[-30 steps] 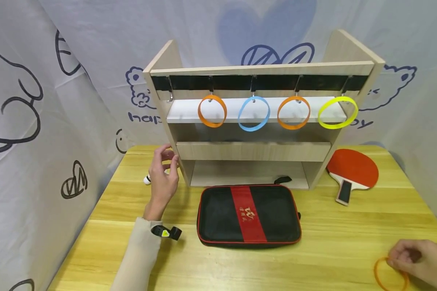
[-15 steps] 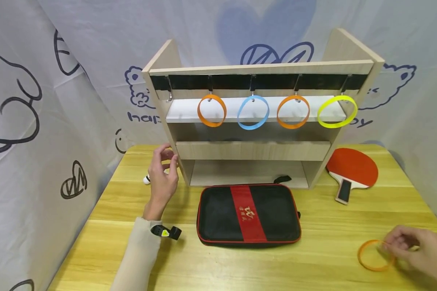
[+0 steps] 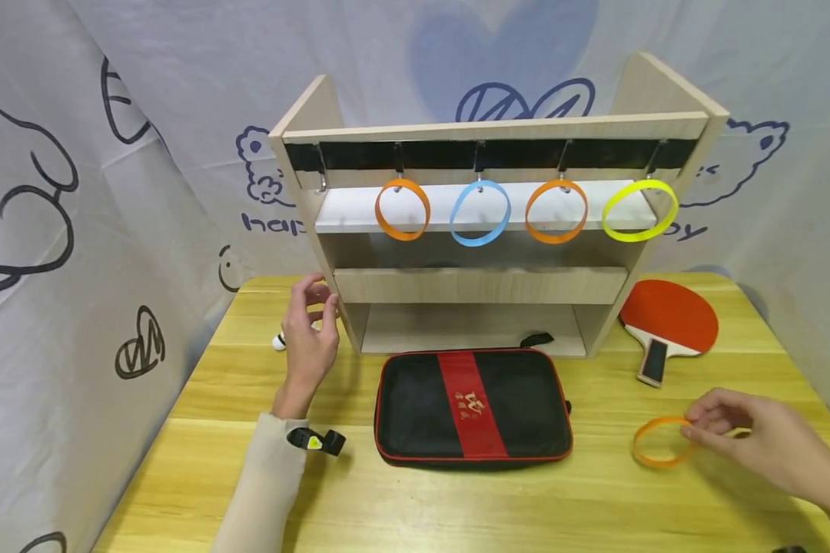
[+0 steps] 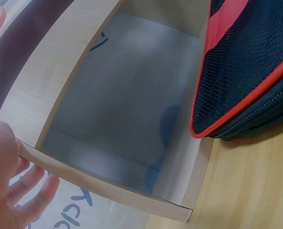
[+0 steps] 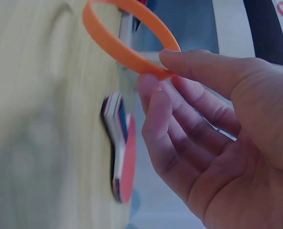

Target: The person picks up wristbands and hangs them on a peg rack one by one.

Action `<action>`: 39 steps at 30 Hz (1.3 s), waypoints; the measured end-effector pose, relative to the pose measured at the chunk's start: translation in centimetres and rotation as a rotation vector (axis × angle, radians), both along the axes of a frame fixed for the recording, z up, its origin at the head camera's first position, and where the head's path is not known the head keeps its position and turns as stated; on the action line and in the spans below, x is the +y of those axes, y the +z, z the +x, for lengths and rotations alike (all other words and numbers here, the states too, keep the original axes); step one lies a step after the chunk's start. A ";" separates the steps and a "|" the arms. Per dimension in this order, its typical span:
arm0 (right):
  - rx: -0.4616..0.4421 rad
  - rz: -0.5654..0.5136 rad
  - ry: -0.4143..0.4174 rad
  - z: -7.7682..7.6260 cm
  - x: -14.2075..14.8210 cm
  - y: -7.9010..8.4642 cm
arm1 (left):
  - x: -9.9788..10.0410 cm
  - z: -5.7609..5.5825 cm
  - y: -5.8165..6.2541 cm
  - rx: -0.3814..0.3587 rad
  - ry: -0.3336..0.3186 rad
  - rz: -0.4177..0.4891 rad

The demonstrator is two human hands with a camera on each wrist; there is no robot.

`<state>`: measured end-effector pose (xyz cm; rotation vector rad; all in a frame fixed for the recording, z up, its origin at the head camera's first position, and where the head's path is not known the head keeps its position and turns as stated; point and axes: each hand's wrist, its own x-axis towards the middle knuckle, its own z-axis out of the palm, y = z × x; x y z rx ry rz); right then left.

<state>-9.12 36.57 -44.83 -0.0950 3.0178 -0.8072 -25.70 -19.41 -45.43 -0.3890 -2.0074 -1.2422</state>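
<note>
My right hand (image 3: 754, 434) pinches an orange wristband (image 3: 638, 453) between thumb and fingertips, above the right front of the table. In the right wrist view the orange wristband (image 5: 114, 47) stands out from the fingertips. My left hand (image 3: 310, 330) is beside the left side panel of a wooden shelf (image 3: 480, 288), fingers loosely bent. The left wrist view has the left hand (image 4: 8, 186) against that panel's outer side, not wrapped round it. On the shelf's hooks hang orange (image 3: 380, 219), blue (image 3: 454, 230), orange (image 3: 529, 226) and yellow (image 3: 672, 219) wristbands.
A metal hook (image 3: 321, 183) is at the shelf's far left. In front lies a black and red zip case (image 3: 415, 407). To the right rests a red table tennis bat (image 3: 674, 319). A small white object (image 3: 279, 341) sits partly behind the left hand.
My right hand has carried the orange wristband left and away from me, from the near right corner toward the case. The left hand and the hanging wristbands keep their places.
</note>
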 end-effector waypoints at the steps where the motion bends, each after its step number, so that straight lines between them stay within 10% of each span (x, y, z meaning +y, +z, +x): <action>1: 0.005 -0.011 0.007 -0.2 -0.4 0.2 | 0.0 0.0 0.0 0.000 0.000 0.000; 39: 0.229 -0.311 0.210 -5.4 -12.0 5.9 | 0.0 -0.2 -0.1 0.000 -0.010 0.008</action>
